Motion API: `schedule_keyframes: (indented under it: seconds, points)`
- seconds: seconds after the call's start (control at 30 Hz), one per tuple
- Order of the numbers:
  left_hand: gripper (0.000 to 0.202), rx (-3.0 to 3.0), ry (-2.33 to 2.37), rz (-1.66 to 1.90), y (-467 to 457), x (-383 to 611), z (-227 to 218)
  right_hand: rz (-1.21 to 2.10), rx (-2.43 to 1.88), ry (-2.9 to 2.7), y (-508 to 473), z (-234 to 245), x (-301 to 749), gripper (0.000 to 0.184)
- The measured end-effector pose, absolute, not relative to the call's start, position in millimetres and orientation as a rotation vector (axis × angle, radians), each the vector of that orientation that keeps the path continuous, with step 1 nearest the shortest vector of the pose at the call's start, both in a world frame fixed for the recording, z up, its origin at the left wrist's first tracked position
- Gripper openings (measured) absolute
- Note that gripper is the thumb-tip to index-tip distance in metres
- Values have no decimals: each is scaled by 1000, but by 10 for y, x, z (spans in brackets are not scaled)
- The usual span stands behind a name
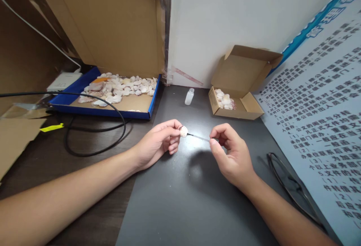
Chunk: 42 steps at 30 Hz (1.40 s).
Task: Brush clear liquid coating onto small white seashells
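Observation:
Between the fingertips of my left hand (162, 138) is a small whitish shell (184, 131) with brown specks. A thin brush (199, 137) with a dark tip and pale, clear-looking stem is pinched in my right hand (232, 154). Its dark tip meets the right side of the shell, or lies just beside it. Both hands hover over the dark grey mat (172, 204). Beyond them stands a small uncapped bottle (189, 97) with whitish contents.
A blue-edged box (150, 107) with many shells sits back left; a smaller cardboard box (239, 113) with shells sits back right. Black cable (93, 154) loops at left. Eyeglasses (293, 186) lie at right, beside a printed sheet (324, 125).

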<state>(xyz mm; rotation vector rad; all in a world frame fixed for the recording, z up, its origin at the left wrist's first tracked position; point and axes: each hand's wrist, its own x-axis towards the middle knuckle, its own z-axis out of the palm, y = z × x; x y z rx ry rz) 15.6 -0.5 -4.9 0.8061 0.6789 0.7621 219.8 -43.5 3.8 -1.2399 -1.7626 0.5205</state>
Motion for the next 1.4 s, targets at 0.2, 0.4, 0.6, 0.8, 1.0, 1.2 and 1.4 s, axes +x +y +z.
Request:
schedule_keyframes:
  seconds: [0.2,0.4,0.6,0.8,1.0,1.2,1.4]
  points:
    - [11,805,684,754,-5,148,-45,506,-1248,-1762,-436,49,2191,7]
    - [11,798,677,758,-5,142,-55,489,-1247,-1768,-431,62,2175,8]
    - [8,791,675,760,-1,139,-63,469,-1258,-1768,-452,87,2175,10]
    - [9,789,671,761,-1,146,-56,478,-1230,-1792,-453,78,2178,11]
    - [11,783,673,760,-1,157,-52,478,-1188,-1821,-468,71,2187,12]
    - [12,767,689,765,-4,161,-47,461,-1159,-1768,-469,56,2191,11]
    - [12,782,696,760,-5,168,-47,473,-1254,-1747,-447,54,2175,11]
